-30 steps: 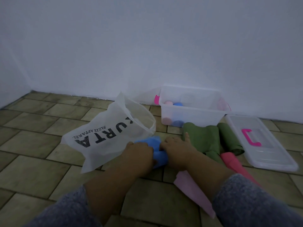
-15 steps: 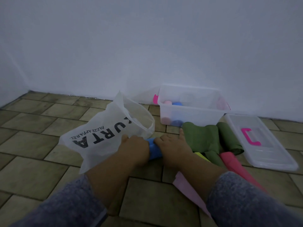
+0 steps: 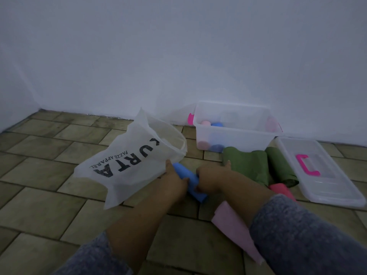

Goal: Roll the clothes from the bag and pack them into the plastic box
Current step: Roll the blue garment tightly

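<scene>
The white bag is lying on its side, its mouth gaping toward the plastic box. The box is sitting open by the wall with rolls already inside and its lid set off to the right. Green clothes are lying across my path to the box, and a pink cloth is waiting under my right arm. On the tiles I am gripping the blue roll, left hand and right hand both curling round it, probably to keep it tight.

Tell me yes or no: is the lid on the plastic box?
No, the lid lies flat on the floor to the right of the open plastic box.
</scene>
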